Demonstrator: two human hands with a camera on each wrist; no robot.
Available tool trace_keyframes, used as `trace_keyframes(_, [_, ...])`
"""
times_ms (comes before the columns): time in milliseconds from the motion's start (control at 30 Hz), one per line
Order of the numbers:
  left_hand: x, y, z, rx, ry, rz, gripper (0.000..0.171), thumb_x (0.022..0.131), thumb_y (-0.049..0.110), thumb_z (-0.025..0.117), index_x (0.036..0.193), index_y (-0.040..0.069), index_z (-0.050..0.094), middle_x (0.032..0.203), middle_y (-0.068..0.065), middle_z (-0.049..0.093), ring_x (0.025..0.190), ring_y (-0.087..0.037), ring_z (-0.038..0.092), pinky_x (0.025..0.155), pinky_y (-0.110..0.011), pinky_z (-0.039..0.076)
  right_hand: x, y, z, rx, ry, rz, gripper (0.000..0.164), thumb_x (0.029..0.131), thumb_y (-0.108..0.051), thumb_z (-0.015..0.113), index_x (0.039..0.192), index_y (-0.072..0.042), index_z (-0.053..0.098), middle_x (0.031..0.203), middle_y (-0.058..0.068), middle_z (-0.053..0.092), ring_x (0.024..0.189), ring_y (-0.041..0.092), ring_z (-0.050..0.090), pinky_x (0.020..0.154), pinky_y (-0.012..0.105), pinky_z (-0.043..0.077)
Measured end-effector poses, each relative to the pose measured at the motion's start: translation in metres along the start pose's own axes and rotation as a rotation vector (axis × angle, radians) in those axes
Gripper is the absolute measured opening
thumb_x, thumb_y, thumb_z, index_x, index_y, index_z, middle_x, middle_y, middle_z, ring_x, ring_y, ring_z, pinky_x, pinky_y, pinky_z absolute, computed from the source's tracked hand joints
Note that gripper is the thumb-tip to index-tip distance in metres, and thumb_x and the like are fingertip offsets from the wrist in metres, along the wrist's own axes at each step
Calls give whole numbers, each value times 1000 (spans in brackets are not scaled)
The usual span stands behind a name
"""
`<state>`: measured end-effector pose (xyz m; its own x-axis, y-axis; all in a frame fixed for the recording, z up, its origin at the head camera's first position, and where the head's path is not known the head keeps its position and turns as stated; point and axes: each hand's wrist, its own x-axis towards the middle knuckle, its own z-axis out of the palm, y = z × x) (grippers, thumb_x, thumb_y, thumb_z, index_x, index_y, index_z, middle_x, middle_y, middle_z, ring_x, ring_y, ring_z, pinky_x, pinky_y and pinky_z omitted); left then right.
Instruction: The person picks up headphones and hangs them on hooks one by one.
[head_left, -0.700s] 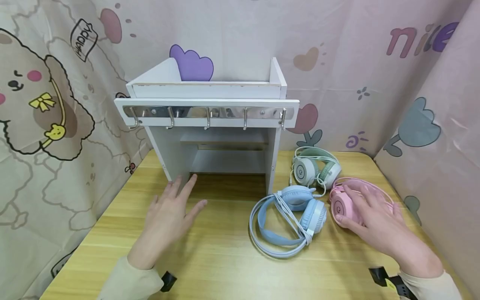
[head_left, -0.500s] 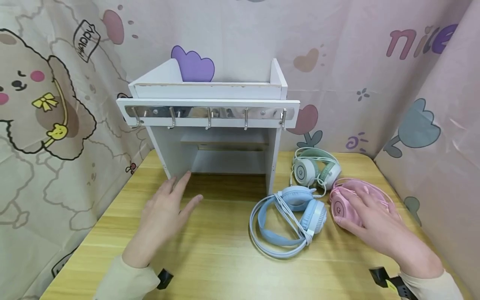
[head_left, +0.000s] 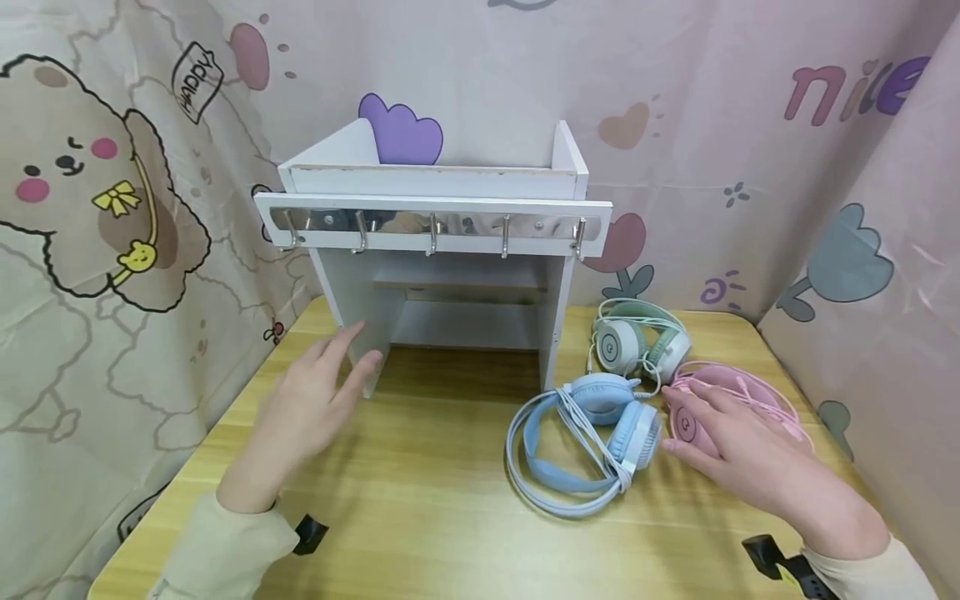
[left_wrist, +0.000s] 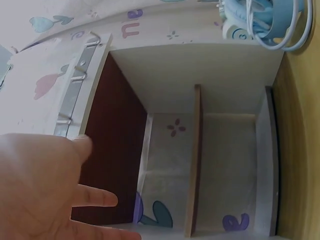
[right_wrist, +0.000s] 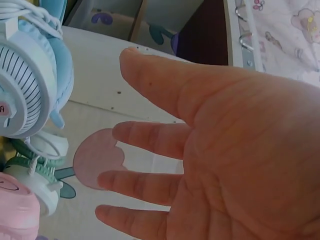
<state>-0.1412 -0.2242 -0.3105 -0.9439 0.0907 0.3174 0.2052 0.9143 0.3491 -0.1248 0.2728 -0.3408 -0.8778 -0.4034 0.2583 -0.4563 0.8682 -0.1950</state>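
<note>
Left hand (head_left: 303, 404): fingers spread, holding nothing, left of centre in the head view, near the rack's lower left side.
Right hand (head_left: 753, 458): fingers extended and apart, grasping nothing, lower right.
Pink headset (head_left: 686, 425): right of frame, partly hidden beneath the right hand.
Blue headset (head_left: 634, 435): right of centre, on the table (head_left: 420, 500).
Green headset (head_left: 619, 347): just above the blue one.
Rack (head_left: 442, 183): upper centre, five hooks across its front.
</note>
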Motion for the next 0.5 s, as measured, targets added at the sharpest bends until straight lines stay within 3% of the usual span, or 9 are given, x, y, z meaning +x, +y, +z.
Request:
trace_keyframes(133, [4,-5,-10,-21,12,1,66,115,55,31,167,14,38,159,-32,50,137,-58,53,105,-77,45,4,-5,-3,-14,-10,-33,63,93,-37,84,144,-6,65,149,28,61,140,49,55,111,66,44])
trace_keyframes(200, [7,-9,-14,-38,24,2,65,116,54,31,165,13,40,160,-31,49,140,-59,50,108,-79,41,7,-8,-5,-41,-16,-59,61,93,-36,84,143,-7,66,145,24,64,122,36,68,107,62,50])
trace_keyframes(267, [10,-14,-19,-57,34,9,63,116,52,32,164,12,43,159,-30,50,141,-59,48,110,-80,38,9,-12,-7,-60,-23,-82,59,93,-36,83,143,-9,67,139,19,68,103,20,71,102,56,55])
trace_keyframes(367, [15,-25,-31,-83,37,13,62,117,49,28,162,10,44,160,-30,50,143,-61,45,113,-80,34,14,-19,-11,-82,-57,-88,58,95,-39,82,144,-11,67,122,6,71,82,1,55,88,43,58])
trace_keyframes(500, [20,-44,-51,-94,57,-4,61,118,45,23,160,7,46,158,-32,51,142,-63,44,113,-79,32,21,-28,-15,-79,-98,-90,56,98,-40,79,145,-11,67,121,2,73,91,7,59,88,41,58])
